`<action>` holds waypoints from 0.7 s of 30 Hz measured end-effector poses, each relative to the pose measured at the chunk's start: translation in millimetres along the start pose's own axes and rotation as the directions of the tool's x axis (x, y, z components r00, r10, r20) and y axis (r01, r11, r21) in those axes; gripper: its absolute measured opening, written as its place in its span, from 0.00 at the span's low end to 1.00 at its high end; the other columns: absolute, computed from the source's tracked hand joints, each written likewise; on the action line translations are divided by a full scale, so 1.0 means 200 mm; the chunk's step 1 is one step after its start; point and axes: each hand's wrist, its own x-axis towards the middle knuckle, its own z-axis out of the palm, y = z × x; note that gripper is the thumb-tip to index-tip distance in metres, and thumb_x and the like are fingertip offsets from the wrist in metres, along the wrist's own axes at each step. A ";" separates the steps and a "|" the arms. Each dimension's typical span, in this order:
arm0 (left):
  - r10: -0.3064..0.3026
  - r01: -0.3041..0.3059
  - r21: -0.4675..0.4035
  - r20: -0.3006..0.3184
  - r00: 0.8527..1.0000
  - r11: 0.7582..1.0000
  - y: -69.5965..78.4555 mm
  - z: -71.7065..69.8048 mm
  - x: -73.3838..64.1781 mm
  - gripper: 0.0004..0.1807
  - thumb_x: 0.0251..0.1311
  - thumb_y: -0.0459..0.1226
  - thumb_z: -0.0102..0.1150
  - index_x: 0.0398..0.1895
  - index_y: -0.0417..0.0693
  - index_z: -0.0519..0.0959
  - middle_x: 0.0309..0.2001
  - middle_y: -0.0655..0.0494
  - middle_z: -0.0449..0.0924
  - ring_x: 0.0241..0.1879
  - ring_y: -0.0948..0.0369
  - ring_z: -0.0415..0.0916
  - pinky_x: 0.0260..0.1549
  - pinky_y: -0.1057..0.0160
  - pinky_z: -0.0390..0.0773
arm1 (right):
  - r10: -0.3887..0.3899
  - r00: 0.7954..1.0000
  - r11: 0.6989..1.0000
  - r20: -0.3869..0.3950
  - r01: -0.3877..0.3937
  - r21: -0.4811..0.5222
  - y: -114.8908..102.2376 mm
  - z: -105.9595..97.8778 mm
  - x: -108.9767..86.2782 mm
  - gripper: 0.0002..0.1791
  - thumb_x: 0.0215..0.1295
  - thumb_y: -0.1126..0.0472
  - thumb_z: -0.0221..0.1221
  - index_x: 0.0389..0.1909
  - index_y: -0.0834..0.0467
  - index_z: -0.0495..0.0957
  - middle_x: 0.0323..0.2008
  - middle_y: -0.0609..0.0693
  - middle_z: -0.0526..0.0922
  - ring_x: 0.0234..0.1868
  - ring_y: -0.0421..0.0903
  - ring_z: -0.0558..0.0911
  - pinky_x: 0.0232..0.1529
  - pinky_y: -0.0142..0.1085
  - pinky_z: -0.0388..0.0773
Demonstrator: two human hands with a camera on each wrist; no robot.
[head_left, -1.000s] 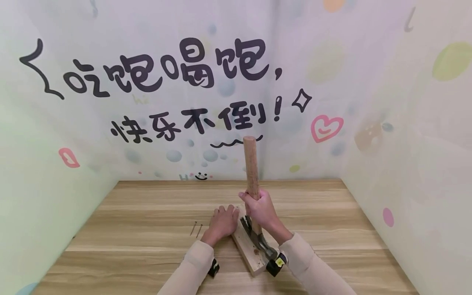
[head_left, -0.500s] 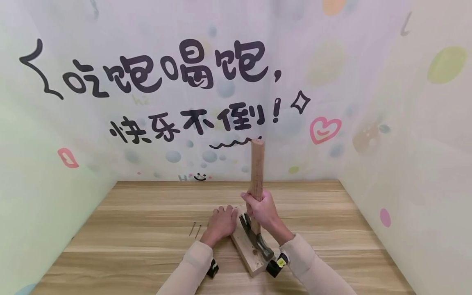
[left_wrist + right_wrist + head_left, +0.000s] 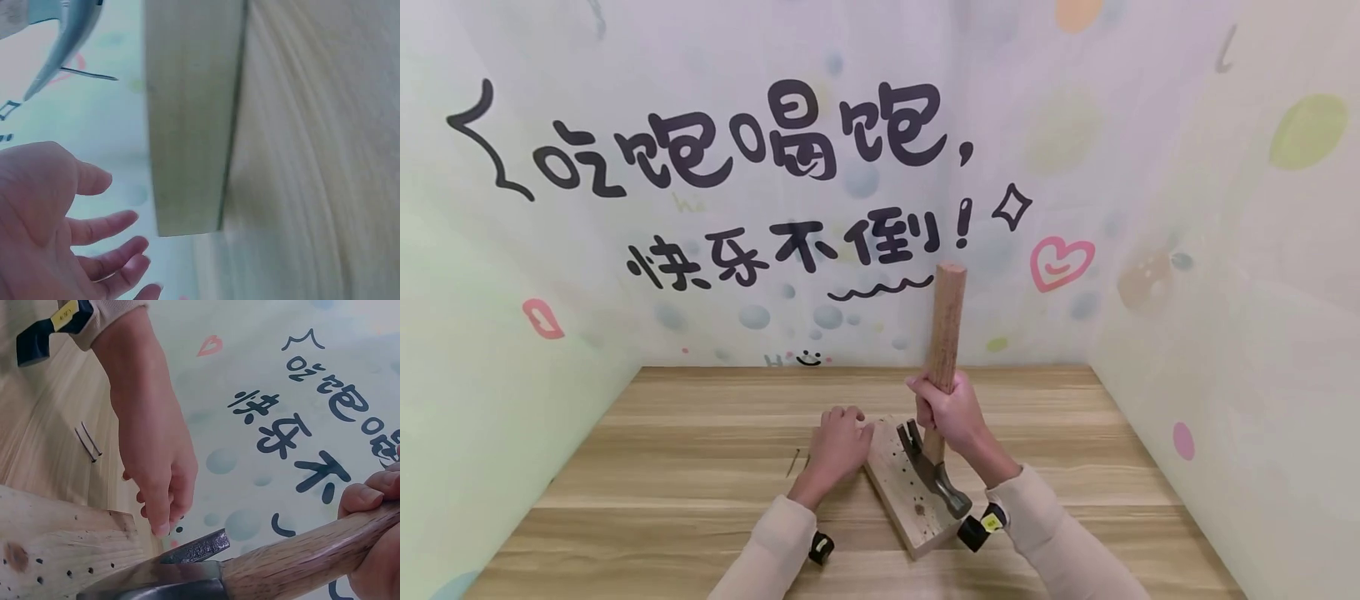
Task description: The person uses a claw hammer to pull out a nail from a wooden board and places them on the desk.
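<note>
My right hand (image 3: 951,408) grips the wooden handle of a claw hammer (image 3: 947,325), handle up and steel head down over a wooden board (image 3: 887,483). In the left wrist view a thin nail (image 3: 90,74) juts from the hammer's claw, apart from the board's side. Small dark holes dot the board's top. My left hand (image 3: 837,442), near the board's far left edge, has loosely bent fingers with nothing between them; in the left wrist view a gap parts it from the board (image 3: 190,125). The right wrist view shows the hammer head (image 3: 156,581) close up.
Two loose nails (image 3: 87,442) lie on the wood-grain table (image 3: 662,475) left of the board; my left hand partly hides one in the head view. Printed fabric walls (image 3: 737,250) enclose the table at the back and sides.
The right hand and hammer have risen and shifted right, the claw now higher above the board. The left hand has come off the board and moved slightly left.
</note>
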 end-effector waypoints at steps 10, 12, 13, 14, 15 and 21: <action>0.285 -0.222 -0.355 0.136 0.949 0.908 0.04 -0.08 -0.09 0.15 0.68 0.38 0.58 0.53 0.40 0.80 0.48 0.45 0.84 0.49 0.50 0.80 0.49 0.50 0.79 | -0.024 0.999 0.995 0.032 0.021 0.093 -0.05 -0.01 -0.01 0.16 0.69 0.67 0.53 0.21 0.61 0.62 0.09 0.43 0.63 0.10 0.37 0.62 0.13 0.32 0.58; 0.348 -0.271 -0.389 0.141 0.927 0.880 0.05 -0.08 -0.09 0.13 0.67 0.38 0.59 0.51 0.43 0.81 0.48 0.48 0.84 0.49 0.51 0.81 0.48 0.51 0.79 | -0.036 0.998 0.995 0.046 0.032 0.098 -0.06 -0.01 -0.01 0.15 0.69 0.67 0.53 0.21 0.60 0.63 0.09 0.43 0.63 0.10 0.37 0.62 0.12 0.33 0.58; 0.373 -0.290 -0.406 0.142 0.917 0.867 0.05 -0.08 -0.10 0.11 0.67 0.38 0.60 0.50 0.45 0.81 0.47 0.49 0.85 0.49 0.52 0.81 0.47 0.53 0.80 | -0.041 0.998 0.994 0.052 0.036 0.102 -0.06 -0.01 -0.01 0.15 0.69 0.67 0.53 0.22 0.60 0.63 0.09 0.43 0.63 0.10 0.37 0.62 0.12 0.33 0.57; 0.388 -0.299 -0.421 0.144 0.910 0.856 0.05 -0.08 -0.10 0.10 0.66 0.37 0.61 0.48 0.47 0.82 0.46 0.51 0.85 0.48 0.53 0.81 0.46 0.55 0.80 | -0.046 0.997 0.994 0.059 0.040 0.104 -0.06 0.00 -0.01 0.15 0.69 0.68 0.53 0.22 0.61 0.63 0.09 0.44 0.62 0.10 0.38 0.62 0.12 0.34 0.57; 0.404 -0.310 -0.434 0.144 0.903 0.846 0.06 -0.07 -0.10 0.09 0.66 0.37 0.61 0.47 0.48 0.82 0.45 0.52 0.85 0.48 0.54 0.82 0.45 0.57 0.81 | -0.048 0.997 0.993 0.062 0.041 0.107 -0.06 0.00 -0.01 0.15 0.69 0.68 0.53 0.22 0.61 0.63 0.09 0.44 0.62 0.10 0.38 0.62 0.12 0.34 0.57; 0.444 -0.337 -0.484 0.123 0.887 0.808 0.06 -0.06 -0.10 0.04 0.64 0.32 0.62 0.37 0.49 0.84 0.38 0.56 0.87 0.42 0.60 0.83 0.42 0.62 0.81 | -0.040 0.997 0.993 0.069 0.032 0.116 -0.06 0.01 -0.02 0.16 0.69 0.68 0.52 0.23 0.65 0.61 0.09 0.44 0.62 0.10 0.38 0.62 0.11 0.35 0.57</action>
